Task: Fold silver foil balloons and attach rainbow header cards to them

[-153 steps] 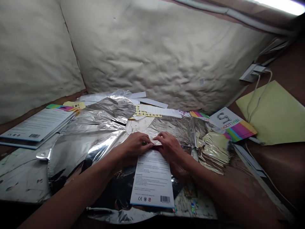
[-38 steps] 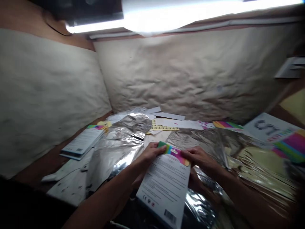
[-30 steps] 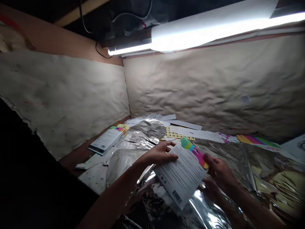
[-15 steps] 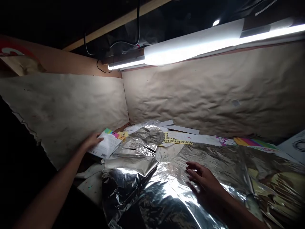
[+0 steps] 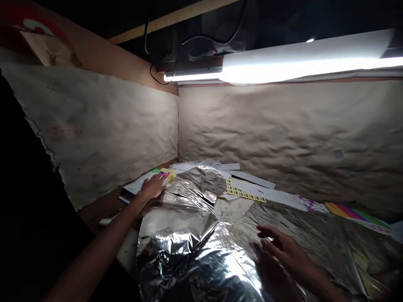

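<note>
At the left, my left hand [image 5: 154,186] lies over the right side of a stack of white printed leaflets [image 5: 137,184] with colourful ends, its fingers stretched out. A dark flat item [image 5: 126,195] shows under the stack's near edge. My right hand [image 5: 280,245] is held over a large silvery foil sheet [image 5: 189,235], fingers apart and slightly bent, with nothing in them. The foil is crumpled and reflects the lamp.
Behind the foil lie a yellow-edged sticker sheet [image 5: 245,193], white paper strips [image 5: 253,179] and a rainbow-coloured printed sheet [image 5: 355,216]. Paper-covered walls [image 5: 283,126] close off the left and back. A lit tube lamp [image 5: 283,69] hangs above.
My left hand has moved right, from the leaflets' left edge to over their right side. The leaflets now lie flatter. The view has turned left; my right hand still hovers over the foil.
</note>
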A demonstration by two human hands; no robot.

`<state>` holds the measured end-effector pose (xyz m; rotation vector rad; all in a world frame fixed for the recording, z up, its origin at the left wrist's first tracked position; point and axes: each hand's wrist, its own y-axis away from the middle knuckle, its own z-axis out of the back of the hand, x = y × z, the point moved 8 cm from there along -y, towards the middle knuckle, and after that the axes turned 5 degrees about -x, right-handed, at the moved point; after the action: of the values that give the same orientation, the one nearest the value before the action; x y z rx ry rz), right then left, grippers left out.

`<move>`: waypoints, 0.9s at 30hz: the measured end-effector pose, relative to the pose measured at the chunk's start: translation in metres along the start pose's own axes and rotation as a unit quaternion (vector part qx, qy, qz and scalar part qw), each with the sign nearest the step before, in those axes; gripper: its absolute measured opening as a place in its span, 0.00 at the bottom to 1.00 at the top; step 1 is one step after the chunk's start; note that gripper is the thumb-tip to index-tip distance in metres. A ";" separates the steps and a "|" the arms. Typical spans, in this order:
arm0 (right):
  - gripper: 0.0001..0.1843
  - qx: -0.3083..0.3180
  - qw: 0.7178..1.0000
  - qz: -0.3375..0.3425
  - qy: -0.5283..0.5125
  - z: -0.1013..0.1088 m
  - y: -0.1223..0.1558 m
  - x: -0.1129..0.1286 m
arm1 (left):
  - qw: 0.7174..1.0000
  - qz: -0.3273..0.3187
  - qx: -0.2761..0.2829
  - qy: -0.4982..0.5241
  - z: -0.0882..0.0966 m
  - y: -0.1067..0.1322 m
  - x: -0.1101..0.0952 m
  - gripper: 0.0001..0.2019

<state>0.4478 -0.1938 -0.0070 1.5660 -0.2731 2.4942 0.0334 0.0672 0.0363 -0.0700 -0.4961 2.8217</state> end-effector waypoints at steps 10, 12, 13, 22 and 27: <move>0.17 0.011 0.929 0.156 0.334 -0.093 -0.163 0.116 | 0.999 -0.026 -0.041 -0.020 -0.012 -0.016 0.000 0.27; 0.17 -0.020 0.924 0.143 0.353 -0.116 -0.201 0.117 | 0.998 -0.027 -0.046 -0.024 -0.012 -0.016 0.001 0.27; 0.16 -0.032 0.922 0.137 0.360 -0.127 -0.215 0.116 | 0.998 -0.027 -0.048 -0.027 -0.012 -0.016 0.001 0.26; 0.16 -0.082 0.910 0.101 0.393 -0.167 -0.243 0.092 | 0.998 -0.024 -0.050 -0.026 -0.016 -0.016 0.003 0.27; 0.15 -0.087 0.910 0.110 0.390 -0.167 -0.242 0.095 | 0.998 -0.024 -0.049 -0.015 -0.014 -0.014 0.000 0.27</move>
<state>0.3226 0.0872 0.0208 0.4016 -0.5377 2.9202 0.0381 0.0847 0.0278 -0.0343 -0.6352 2.7532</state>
